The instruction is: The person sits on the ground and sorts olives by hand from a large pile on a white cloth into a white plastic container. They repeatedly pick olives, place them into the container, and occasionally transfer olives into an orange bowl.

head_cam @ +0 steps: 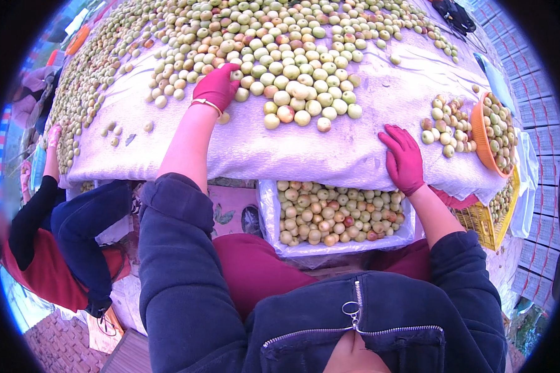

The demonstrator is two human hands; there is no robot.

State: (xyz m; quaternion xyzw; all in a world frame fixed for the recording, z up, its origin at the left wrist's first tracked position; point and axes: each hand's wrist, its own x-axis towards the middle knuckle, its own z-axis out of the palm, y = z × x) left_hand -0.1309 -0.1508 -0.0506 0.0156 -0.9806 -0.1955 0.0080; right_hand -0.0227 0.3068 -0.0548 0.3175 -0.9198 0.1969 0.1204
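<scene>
Many small round green-yellow fruits (290, 72), some blushed red-brown and jujube-like, lie heaped on a cloth-covered table (242, 144). My left hand (216, 87), in a dark pink glove, reaches to the near edge of the heap. A fruit shows between its thumb and forefinger; whether it is gripped cannot be told. My right hand (403, 158), gloved alike, lies on the cloth near the table's front edge, fingers spread, holding nothing. Below the edge, between my knees, a plastic-lined crate (340, 249) is filled with similar fruits (329, 212).
At right, an orange basket (481, 135) of fruit tilts beside a loose group of fruits (443, 126). Beneath it stands a yellow crate (494, 228). A black bag (455, 16) sits far right. Another person (70, 233) works at left, in pink gloves.
</scene>
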